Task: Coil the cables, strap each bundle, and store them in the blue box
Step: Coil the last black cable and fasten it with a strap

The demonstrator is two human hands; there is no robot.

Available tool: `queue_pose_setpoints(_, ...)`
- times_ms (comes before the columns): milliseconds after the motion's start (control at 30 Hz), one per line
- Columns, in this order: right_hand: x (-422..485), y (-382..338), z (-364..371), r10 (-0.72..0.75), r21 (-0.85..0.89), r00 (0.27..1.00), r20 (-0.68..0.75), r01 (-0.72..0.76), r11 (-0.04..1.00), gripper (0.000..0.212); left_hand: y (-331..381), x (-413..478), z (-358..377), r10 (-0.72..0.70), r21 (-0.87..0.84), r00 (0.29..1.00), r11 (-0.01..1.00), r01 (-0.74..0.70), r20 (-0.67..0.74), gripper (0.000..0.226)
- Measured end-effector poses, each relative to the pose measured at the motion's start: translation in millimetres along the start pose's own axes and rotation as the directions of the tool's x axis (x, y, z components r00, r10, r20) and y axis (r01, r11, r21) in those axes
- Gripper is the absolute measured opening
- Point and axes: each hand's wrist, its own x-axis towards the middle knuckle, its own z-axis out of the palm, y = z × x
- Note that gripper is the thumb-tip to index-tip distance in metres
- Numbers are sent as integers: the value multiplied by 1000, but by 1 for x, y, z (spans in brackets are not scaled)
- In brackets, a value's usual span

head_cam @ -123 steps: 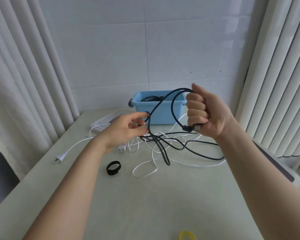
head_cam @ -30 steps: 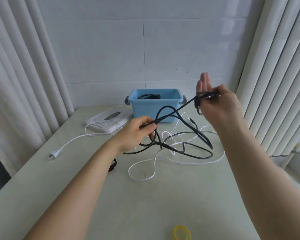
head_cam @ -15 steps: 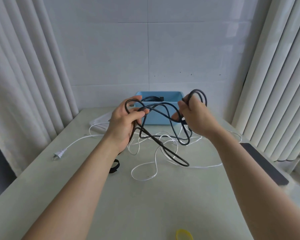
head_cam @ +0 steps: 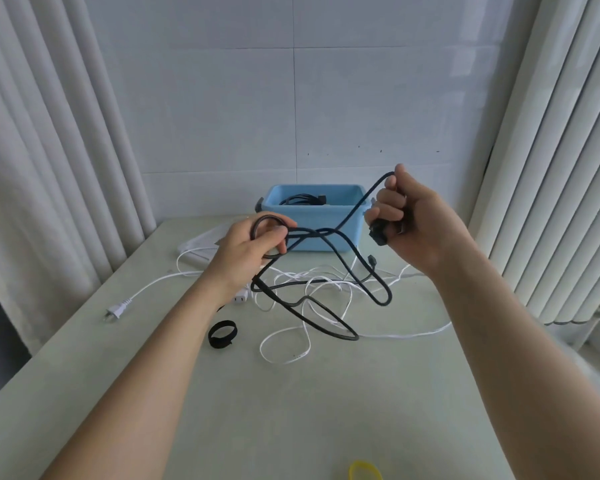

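Black cable (head_cam: 336,244) strung between my hands, left hand (head_cam: 253,251) gripping a small loop, right hand (head_cam: 413,223) fisted round plug end, slack sagging over white cable (head_cam: 291,355), blue box (head_cam: 312,220) behind.

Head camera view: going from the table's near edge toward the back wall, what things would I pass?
Yellow ring → black strap loop → blue box → tiled wall. The white cable and the black cable held in the left hand and right hand sprawl across the middle, so they are left out.
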Motion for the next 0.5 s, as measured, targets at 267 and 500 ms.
queue_pose_setpoints(267, -3, 17, 8, -148, -833, 944, 295, 330, 444, 36, 12, -10, 8, 62, -19, 986, 998, -60, 156, 4)
queue_pose_setpoints(500, -3, 35, 7, 62, -958, 956, 287, 287, -4, 37, 17, -14, 9, 119, -108, 980, 989, -103, 158, 9)
